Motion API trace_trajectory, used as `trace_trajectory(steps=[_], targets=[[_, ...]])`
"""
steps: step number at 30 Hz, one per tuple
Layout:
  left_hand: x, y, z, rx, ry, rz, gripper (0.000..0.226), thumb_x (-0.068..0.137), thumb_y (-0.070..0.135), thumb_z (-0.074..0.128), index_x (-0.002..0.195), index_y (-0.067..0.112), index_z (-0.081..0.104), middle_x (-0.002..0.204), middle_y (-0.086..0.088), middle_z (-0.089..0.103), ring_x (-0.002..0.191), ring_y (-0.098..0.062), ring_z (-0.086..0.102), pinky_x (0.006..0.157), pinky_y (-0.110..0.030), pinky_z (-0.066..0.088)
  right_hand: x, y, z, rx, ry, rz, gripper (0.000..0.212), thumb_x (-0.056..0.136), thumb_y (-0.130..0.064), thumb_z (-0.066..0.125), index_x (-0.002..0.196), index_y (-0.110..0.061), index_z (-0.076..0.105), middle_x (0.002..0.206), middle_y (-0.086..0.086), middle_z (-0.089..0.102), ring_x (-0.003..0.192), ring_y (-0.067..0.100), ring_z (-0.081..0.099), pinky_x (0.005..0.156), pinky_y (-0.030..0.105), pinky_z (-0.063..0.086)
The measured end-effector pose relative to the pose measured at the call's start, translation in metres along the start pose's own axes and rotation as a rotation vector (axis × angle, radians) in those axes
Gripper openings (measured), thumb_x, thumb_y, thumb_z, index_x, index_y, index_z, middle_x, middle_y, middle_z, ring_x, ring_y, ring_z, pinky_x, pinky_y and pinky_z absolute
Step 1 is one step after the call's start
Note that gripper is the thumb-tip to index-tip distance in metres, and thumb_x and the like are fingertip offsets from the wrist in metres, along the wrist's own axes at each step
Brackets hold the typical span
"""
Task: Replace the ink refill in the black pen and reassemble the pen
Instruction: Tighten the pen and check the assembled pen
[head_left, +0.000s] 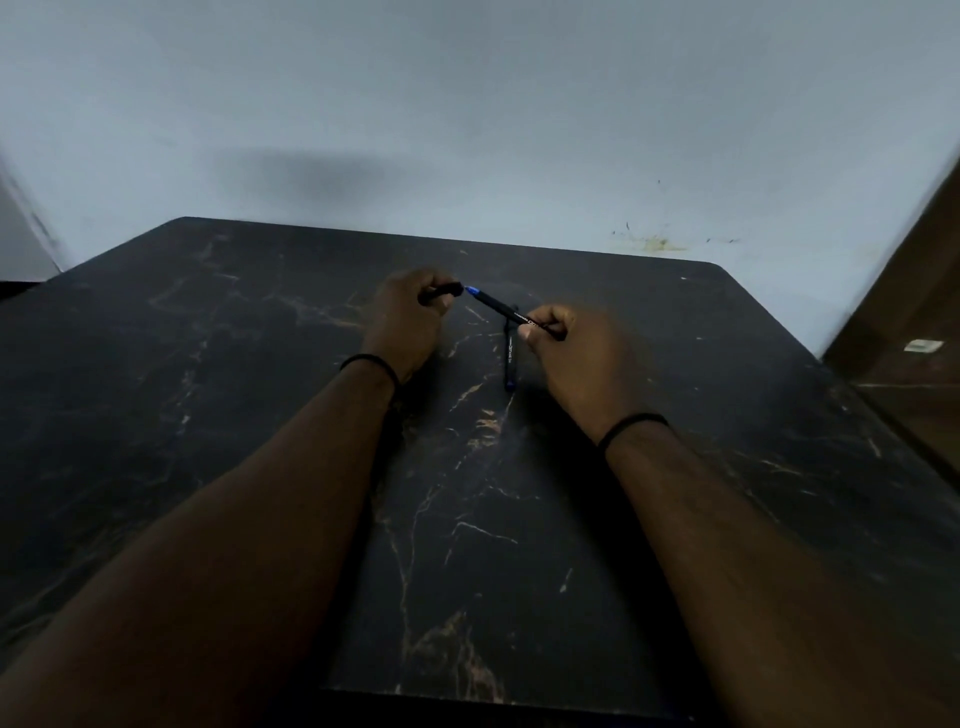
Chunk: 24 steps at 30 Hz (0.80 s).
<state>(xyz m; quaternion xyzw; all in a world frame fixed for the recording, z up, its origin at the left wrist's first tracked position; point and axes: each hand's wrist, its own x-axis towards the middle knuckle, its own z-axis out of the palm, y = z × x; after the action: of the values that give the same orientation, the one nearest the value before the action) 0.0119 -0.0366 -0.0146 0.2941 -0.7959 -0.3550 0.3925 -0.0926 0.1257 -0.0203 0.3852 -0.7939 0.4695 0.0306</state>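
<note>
Centre frame: my right hand (558, 345) grips the slim black plastic pen barrel (498, 303), blue end exposed; my left hand (410, 317) pinches a short black pen piece (441, 292). A second black pen (509, 358) lies on the dark marbled table (260, 415). Judged step: joining or separating; next needs coaxial alignment.

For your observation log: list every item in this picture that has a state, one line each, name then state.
Left hand: closed on a short black pen piece.
Right hand: closed on a black pen barrel, blue end exposed, apart from the piece.
Second black pen: lying on the dark marbled table, untouched.
</note>
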Motion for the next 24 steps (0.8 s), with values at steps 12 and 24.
trace_trajectory(steps=[12,24], targets=[[-0.004,0.011,-0.002,-0.128,-0.015,-0.062,0.018,0.095,0.005,0.056,0.112,0.007,0.062,0.105,-0.012,0.066,0.091,-0.021,0.06,0.078,-0.033,0.051,0.0,-0.003,-0.009,-0.014,0.014,0.039,0.006,0.091,-0.028,0.068,0.089,-0.026,0.073,0.085,-0.006,0.072,0.083,0.014,0.066,0.074,0.027,0.05],[-0.007,0.015,-0.011,-0.688,-0.108,-0.305,0.018,0.104,0.02,0.043,0.094,0.009,0.053,0.108,-0.012,0.073,0.049,-0.014,0.055,0.045,-0.023,0.039,0.0,-0.001,0.005,0.041,-0.033,-0.043,0.004,0.086,-0.029,0.069,0.084,-0.028,0.073,0.078,-0.005,0.072,0.076,0.016,0.067,0.075,0.043,0.056]])
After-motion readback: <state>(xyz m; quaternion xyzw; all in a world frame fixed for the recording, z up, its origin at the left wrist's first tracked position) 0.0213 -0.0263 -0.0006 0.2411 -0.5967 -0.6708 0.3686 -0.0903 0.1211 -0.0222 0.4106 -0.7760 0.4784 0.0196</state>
